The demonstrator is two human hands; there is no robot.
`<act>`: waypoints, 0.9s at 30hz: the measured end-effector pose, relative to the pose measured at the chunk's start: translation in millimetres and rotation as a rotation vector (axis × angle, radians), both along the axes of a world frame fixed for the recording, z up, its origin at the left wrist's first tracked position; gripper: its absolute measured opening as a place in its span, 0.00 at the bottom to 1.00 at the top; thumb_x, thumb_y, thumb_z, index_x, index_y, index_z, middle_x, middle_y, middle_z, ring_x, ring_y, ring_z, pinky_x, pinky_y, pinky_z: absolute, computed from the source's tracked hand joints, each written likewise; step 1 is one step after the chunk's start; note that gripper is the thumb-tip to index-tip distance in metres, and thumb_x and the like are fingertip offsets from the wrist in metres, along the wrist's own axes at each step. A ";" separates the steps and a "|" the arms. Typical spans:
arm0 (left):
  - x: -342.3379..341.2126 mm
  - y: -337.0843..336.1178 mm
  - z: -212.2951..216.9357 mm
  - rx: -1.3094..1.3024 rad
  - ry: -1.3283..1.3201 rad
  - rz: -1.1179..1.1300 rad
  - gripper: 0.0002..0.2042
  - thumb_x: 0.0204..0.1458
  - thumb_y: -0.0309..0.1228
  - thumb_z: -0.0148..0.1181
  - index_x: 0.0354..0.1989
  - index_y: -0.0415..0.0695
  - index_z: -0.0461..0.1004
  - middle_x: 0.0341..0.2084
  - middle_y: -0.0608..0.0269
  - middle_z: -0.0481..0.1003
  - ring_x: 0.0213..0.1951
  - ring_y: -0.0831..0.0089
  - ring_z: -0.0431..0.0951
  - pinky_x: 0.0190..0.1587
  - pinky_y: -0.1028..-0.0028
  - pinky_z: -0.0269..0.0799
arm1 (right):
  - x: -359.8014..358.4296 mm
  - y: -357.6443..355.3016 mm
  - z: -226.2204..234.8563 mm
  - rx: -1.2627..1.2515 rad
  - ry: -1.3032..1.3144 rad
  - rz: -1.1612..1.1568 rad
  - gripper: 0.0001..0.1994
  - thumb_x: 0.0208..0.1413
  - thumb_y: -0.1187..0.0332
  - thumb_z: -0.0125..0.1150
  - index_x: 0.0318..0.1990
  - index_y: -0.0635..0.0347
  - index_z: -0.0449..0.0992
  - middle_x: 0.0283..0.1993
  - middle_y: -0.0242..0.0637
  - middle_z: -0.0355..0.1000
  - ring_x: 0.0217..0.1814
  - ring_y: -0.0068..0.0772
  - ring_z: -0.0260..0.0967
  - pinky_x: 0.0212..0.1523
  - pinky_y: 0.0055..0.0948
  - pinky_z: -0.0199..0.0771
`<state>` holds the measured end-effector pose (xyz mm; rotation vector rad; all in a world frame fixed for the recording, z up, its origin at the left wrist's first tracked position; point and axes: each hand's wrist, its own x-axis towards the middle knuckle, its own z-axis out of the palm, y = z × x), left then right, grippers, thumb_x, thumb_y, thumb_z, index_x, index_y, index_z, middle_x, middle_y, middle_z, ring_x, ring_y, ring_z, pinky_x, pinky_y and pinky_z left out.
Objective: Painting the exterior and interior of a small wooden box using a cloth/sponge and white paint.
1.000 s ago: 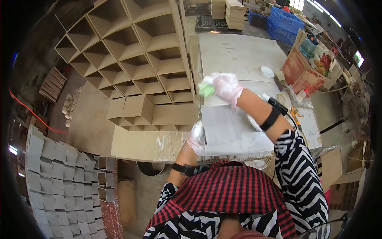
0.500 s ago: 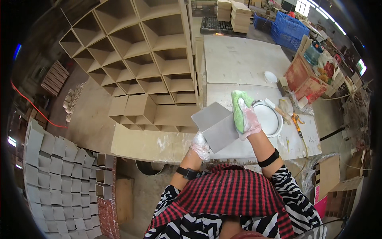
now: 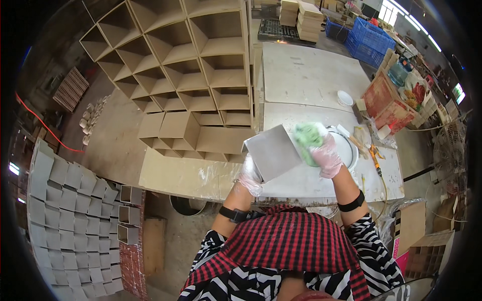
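My left hand (image 3: 250,176), in a thin clear plastic glove, grips a grey-coated square box (image 3: 275,153) by its left side, above the white table. One flat face of the box is turned up toward me; part of its inside edge shows at the left. In my gloved right hand (image 3: 327,156) is a bunched green cloth (image 3: 309,138), smeared with white and blurred by motion. The cloth is close to the box's right edge; I cannot tell whether they touch. Just behind my right hand stands a round tub of white liquid (image 3: 345,149), partly hidden by the hand.
Unpainted box compartments (image 3: 183,75) are stacked high at the left of the table. Many grey boxes (image 3: 75,226) fill a rack at lower left. A brush (image 3: 351,137), an orange air gun (image 3: 375,156) with its hose and a white bowl (image 3: 345,98) lie right of the tub.
The box has turned, so one broad face now shows where two did. My right hand and the cloth have moved slightly right and down, away from the box.
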<state>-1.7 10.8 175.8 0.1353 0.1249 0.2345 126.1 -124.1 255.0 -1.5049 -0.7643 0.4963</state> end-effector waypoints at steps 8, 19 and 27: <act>8.7 17.4 -79.2 0.636 -0.375 -0.087 0.19 0.58 0.37 0.40 0.52 0.39 0.62 0.47 0.57 0.67 0.47 0.68 0.69 0.50 0.72 0.67 | -31.4 42.7 38.0 -0.335 -1.425 0.636 0.15 0.44 0.64 0.53 0.44 0.42 0.69 0.35 0.33 0.67 0.39 0.37 0.68 0.39 0.33 0.69; -8.6 -5.9 -9.0 0.176 0.132 -0.226 0.19 0.58 0.36 0.40 0.53 0.39 0.62 0.47 0.58 0.69 0.45 0.69 0.72 0.47 0.70 0.70 | -21.7 61.7 55.8 -0.117 -1.252 0.578 0.13 0.44 0.56 0.54 0.38 0.44 0.72 0.35 0.34 0.69 0.38 0.35 0.69 0.37 0.30 0.70; -18.2 -4.2 -15.9 0.473 0.100 -0.232 0.20 0.56 0.35 0.44 0.55 0.39 0.59 0.49 0.57 0.67 0.49 0.68 0.68 0.51 0.69 0.65 | 1.5 86.1 66.2 -0.752 -1.105 0.414 0.10 0.50 0.61 0.52 0.39 0.49 0.72 0.36 0.35 0.71 0.36 0.32 0.70 0.32 0.29 0.70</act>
